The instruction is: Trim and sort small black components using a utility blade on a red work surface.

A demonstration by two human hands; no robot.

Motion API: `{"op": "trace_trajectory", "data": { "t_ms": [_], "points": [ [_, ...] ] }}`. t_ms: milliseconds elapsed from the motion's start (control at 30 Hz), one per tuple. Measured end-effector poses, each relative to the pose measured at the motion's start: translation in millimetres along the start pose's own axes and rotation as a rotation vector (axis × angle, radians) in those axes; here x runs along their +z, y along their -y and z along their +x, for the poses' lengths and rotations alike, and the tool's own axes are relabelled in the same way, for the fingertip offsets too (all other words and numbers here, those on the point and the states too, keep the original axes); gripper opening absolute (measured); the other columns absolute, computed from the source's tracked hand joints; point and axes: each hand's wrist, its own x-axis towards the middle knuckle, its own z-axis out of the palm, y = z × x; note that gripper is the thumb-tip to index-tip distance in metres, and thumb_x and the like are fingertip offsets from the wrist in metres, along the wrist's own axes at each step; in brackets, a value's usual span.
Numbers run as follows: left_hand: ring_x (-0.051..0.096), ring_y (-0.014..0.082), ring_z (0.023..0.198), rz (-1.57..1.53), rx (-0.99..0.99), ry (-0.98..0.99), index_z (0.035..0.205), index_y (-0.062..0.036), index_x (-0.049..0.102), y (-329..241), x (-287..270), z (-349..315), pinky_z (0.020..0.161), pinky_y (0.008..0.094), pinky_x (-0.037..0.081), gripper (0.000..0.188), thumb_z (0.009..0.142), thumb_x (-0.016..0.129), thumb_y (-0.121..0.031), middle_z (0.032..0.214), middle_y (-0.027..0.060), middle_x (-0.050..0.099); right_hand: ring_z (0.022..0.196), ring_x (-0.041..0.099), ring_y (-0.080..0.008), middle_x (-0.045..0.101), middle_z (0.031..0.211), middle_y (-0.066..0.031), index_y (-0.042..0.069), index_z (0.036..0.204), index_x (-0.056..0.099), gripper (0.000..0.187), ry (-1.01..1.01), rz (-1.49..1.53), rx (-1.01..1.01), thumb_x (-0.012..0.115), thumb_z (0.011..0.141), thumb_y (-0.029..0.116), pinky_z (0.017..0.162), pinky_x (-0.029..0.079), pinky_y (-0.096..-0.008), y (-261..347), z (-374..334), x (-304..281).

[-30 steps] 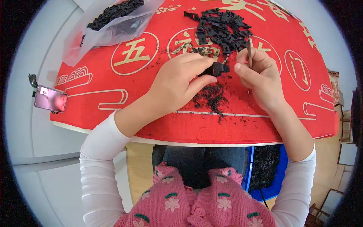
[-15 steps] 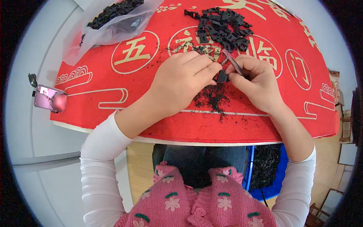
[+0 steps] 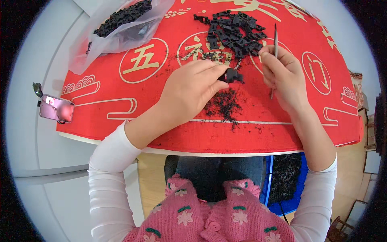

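Right hand withdrew, gripping tool; left hand pinches black part — bag holds black pieces.

Gold Chinese characters, some ringed in white, are showing on a red tablecloth left of, right of and beyond the fingers.

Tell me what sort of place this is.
Probably a room in a home, used for handwork. The patterned red tablecloth and wood-look floor suggest a home; the heap of black parts suggests handwork.
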Motion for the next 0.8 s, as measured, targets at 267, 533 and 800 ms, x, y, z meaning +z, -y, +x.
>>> {"op": "trace_trajectory", "data": {
  "t_ms": [267,533,800],
  "points": [
    [0.055,0.0264,0.076,-0.064,0.002,-0.032,0.095,-0.0030,0.063,11.8,-1.5,-4.6,0.070,0.0331,0.045,0.016,0.084,0.060,-0.014,0.087,0.0091,0.062,0.056,0.040,-0.0056,0.050,0.064,0.0010,0.004,0.083,0.062,0.014,0.019,-0.400,-0.191,0.053,0.089,0.012,0.051,0.031,-0.0205,-3.7,3.3,-7.9],
    [0.054,0.0236,0.068,-0.043,0.167,0.252,0.083,-0.0009,0.062,49.3,-23.2,-3.5,0.065,0.0314,0.043,0.008,0.082,0.061,-0.009,0.079,0.0085,0.060,0.059,0.043,-0.0105,0.054,0.069,-0.0011,0.001,0.091,0.063,0.012,0.291,-0.720,-0.468,0.054,0.088,0.008,0.055,0.036,-0.0238,-16.4,4.1,-3.2],
    [0.054,0.0217,0.075,-0.072,0.129,0.428,0.088,0.0004,0.066,45.7,-34.4,6.1,0.068,0.0286,0.045,0.012,0.086,0.058,-0.009,0.085,0.0094,0.060,0.059,0.045,-0.0142,0.058,0.075,-0.0045,0.001,0.101,0.065,0.018,0.416,-0.927,-0.658,0.056,0.085,0.002,0.054,0.037,-0.0245,-27.1,9.3,-2.9]
  ]
}}
